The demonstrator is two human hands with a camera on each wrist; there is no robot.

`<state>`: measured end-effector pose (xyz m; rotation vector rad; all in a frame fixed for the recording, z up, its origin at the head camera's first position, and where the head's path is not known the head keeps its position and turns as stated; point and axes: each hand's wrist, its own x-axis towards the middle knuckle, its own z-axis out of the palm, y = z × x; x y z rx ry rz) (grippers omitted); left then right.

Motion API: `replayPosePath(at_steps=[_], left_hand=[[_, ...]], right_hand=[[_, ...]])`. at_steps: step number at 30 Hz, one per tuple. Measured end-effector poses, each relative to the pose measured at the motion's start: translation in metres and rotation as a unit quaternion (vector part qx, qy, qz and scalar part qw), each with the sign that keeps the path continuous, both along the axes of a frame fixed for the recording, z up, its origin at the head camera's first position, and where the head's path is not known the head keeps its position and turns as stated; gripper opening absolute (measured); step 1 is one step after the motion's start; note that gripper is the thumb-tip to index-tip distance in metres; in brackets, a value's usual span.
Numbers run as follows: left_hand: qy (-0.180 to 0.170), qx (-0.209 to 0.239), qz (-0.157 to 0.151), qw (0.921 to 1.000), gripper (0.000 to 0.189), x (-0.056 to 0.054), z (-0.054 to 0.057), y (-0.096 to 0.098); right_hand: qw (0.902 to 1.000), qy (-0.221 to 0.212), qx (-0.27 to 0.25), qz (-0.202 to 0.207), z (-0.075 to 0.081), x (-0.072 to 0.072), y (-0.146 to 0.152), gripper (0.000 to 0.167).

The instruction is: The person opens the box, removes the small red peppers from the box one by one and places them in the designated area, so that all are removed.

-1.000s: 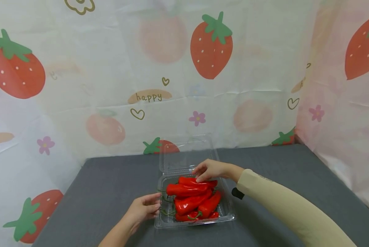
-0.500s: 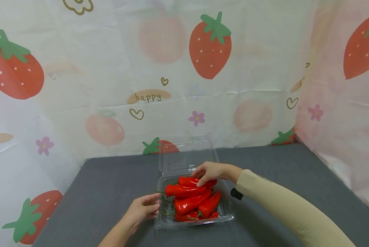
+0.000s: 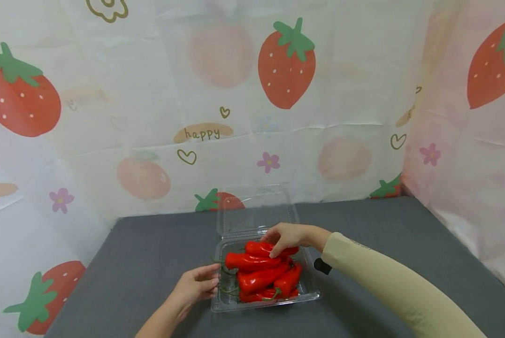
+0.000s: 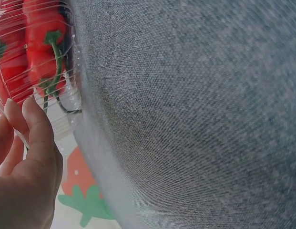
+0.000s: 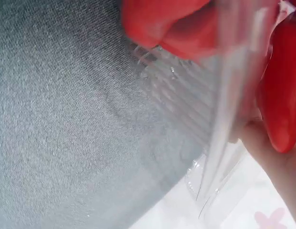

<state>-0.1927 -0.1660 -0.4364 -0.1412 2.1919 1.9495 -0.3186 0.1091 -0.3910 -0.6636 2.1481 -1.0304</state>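
Several long red peppers (image 3: 258,280) with green stems lie piled in a clear plastic clamshell box (image 3: 266,307). My left hand (image 3: 195,286) pinches the box's left rim between thumb and fingers, as the left wrist view also shows, with peppers (image 4: 45,33) behind the ribbed wall. Over the back of the pile, my right hand (image 3: 286,236) grips the rearmost red pepper (image 3: 256,248), thumb on its near side and the other fingers mostly hidden behind it. In the right wrist view that pepper (image 5: 281,90) hangs beside part of the hand.
The box's clear lid (image 3: 256,213) stands raised at the back, against a strawberry-print cloth backdrop (image 3: 354,94). A grey cloth (image 3: 159,253) covers the table on both sides of the box. A dark object (image 3: 322,266) shows under the right wrist.
My right hand has come down onto the rear pepper, its thumb moving to the near side. Peppers in the pile have shifted slightly. My left hand stays at the rim.
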Motion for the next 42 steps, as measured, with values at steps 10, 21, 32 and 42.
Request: replayPosePath(at_steps=[10, 21, 32, 42], left_hand=[[-0.007, -0.005, 0.008, 0.9999, 0.042, 0.001, 0.002, 0.002], [-0.008, -0.005, 0.010, 0.9999, 0.041, 0.000, 0.002, 0.001], [-0.008, 0.002, 0.004, 1.0000, 0.042, -0.001, 0.000, 0.000], [-0.009, 0.004, 0.004, 0.9999, 0.042, 0.000, 0.000, 0.001]], right_hand=[[0.9956, -0.034, -0.043, -0.075, 0.006, 0.000, 0.012, 0.064], [0.9844, -0.047, -0.110, -0.129, 0.015, 0.011, 0.025, 0.066], [0.9745, -0.058, -0.161, -0.146, 0.021, 0.018, 0.040, 0.063], [0.9647, -0.044, -0.198, -0.168, 0.020, 0.019, 0.049, 0.055]])
